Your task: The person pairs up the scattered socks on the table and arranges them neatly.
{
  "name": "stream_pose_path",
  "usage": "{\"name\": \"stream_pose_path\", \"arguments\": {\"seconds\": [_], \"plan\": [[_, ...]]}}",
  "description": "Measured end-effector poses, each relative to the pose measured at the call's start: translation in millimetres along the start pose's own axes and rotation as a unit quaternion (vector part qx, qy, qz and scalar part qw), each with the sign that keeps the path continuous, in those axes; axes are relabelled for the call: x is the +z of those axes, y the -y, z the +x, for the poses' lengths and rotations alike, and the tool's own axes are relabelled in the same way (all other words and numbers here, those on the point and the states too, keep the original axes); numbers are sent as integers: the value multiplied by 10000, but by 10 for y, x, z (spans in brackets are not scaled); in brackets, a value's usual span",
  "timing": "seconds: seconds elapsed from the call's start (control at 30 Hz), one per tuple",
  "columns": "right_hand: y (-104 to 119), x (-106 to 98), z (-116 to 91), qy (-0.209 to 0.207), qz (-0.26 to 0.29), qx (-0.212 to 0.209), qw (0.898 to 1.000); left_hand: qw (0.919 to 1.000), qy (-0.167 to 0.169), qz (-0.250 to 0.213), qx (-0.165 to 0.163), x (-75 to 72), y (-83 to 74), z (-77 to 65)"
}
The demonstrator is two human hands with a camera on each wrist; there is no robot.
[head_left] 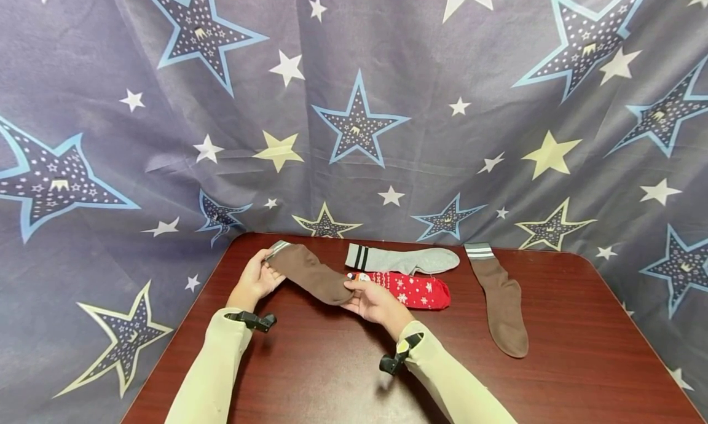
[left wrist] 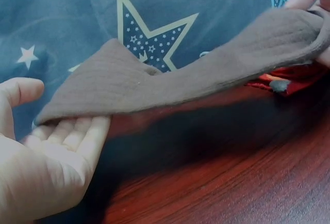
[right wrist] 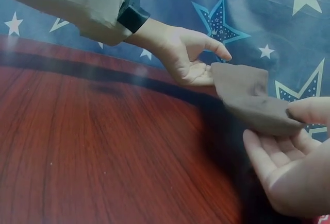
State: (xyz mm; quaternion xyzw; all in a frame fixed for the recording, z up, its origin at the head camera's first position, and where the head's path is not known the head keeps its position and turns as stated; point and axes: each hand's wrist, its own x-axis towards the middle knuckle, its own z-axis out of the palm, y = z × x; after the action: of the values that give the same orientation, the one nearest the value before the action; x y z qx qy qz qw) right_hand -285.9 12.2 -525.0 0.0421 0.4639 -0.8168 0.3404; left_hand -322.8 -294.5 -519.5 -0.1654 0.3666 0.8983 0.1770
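Both hands hold one brown sock (head_left: 310,272) stretched between them, lifted just above the surface (head_left: 332,362). Left hand (head_left: 257,281) pinches the striped cuff end, fingers under, thumb over. Right hand (head_left: 373,301) pinches the toe end the same way. Red patterned sock (head_left: 420,290) lies just behind the right hand; grey sock (head_left: 404,259) and second brown sock (head_left: 503,307) lie flat further right.

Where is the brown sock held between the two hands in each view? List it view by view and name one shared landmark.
Head: the held brown sock is left of centre, above the table, between left hand and right hand.
Left wrist: it stretches from lower left to upper right.
Right wrist: it is right of centre.
Shared landmark: the star-print cloth behind the table.
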Motion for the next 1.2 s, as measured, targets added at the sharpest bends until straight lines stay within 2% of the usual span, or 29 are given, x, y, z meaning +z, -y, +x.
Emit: {"name": "stream_pose_path", "arguments": {"seconds": [0.3, 0.5, 0.83, 1.07, 1.2], "plan": [[59, 6, -13, -114, 247, -236, 9994, 9985, 525, 67, -133, -91, -17, -60], [79, -28, -5, -141, 425, -348, 9984, 9986, 505, 100, -152, -119, -9, -81], [136, -95, -52, 165, 692, -410, 9966, 9983, 584, 93, 18, -151, 48, -88], [216, -189, -77, 342, 617, -433, 9966, 9974, 684, 155, 169, -135, 90, -113], [272, -255, -109, 509, 386, -416, 9971, 9968, 760, 200, 121, -111, 89, -102]]}}
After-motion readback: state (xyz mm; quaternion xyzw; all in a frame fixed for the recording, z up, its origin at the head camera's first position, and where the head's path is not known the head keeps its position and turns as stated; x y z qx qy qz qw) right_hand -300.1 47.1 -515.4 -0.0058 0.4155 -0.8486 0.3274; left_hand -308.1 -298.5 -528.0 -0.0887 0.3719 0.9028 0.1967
